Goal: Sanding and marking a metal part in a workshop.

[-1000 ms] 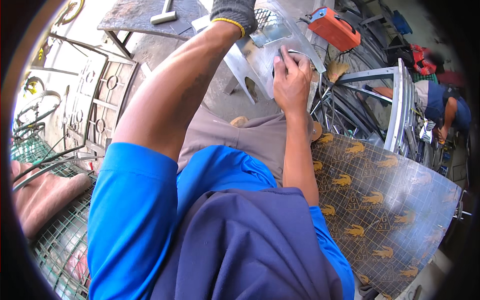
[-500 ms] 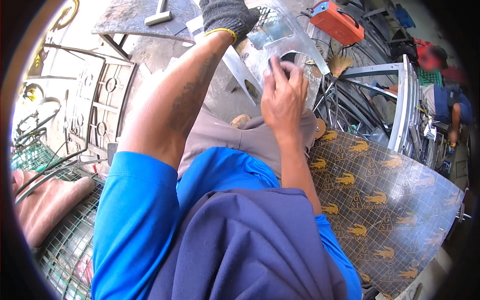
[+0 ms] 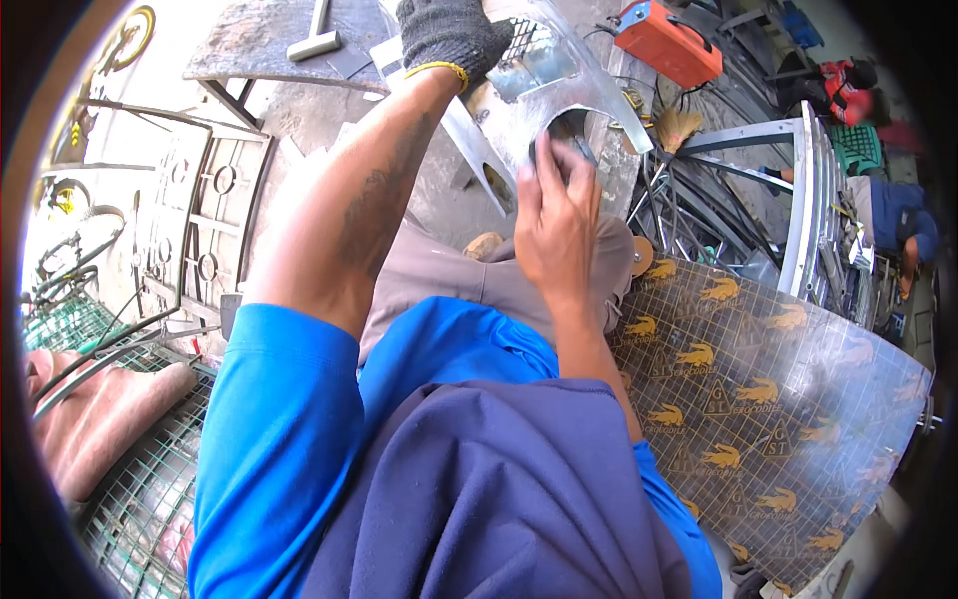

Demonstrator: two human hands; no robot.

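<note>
In the head view, a person's bare right hand (image 3: 557, 225), half curled with thumb near fingertips, has drawn back over the last second from above the rounded cut-out (image 3: 573, 122) in a shiny panel (image 3: 517, 118) to its near left edge, baring more of the opening and apparently bringing the work there; whether it pinches anything cannot be told. The gloved left hand (image 3: 447, 42) stays at the panel's far left, its grip unclear, the panel lying beyond the knees, left of an orange machine (image 3: 667, 44)
</note>
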